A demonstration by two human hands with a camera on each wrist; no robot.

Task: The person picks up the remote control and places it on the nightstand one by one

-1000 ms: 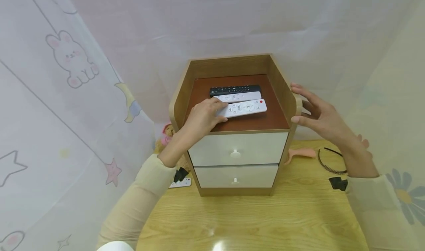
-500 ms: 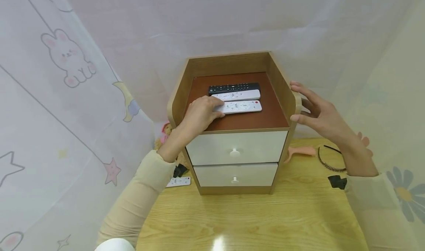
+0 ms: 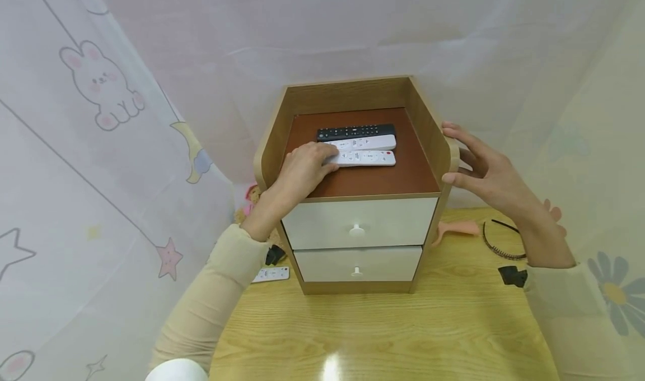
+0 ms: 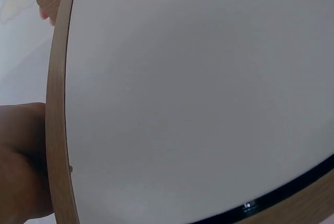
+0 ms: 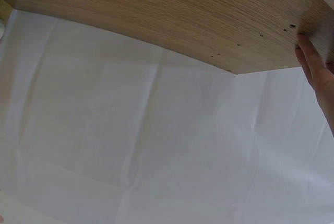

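On the brown top of a small wooden cabinet (image 3: 356, 288) lie a black remote control (image 3: 358, 131), a white remote control (image 3: 370, 142) and a nearer white remote control (image 3: 373, 157), side by side. My left hand (image 3: 304, 171) pinches the left end of the nearer white remote, covering that end. In the left wrist view, part of that hand (image 4: 21, 166) shows past the cabinet's front edge, and a pale drawer front (image 4: 198, 88) fills the picture. My right hand (image 3: 489, 173) touches the cabinet's right side panel, its fingers (image 5: 310, 59) extended against the outer face.
The cabinet stands on a wooden table (image 3: 383, 336). Another white remote (image 3: 272, 274) lies left of it, by a partly hidden plush toy (image 3: 254, 195). To the right are a peach-coloured handled item (image 3: 458, 228) and a dark headband (image 3: 496, 249). A patterned curtain (image 3: 353, 28) hangs behind.
My left hand has brought the nearer white remote back and slightly left, turning it straighter, close alongside the other white remote. My right hand has stayed at the side panel.
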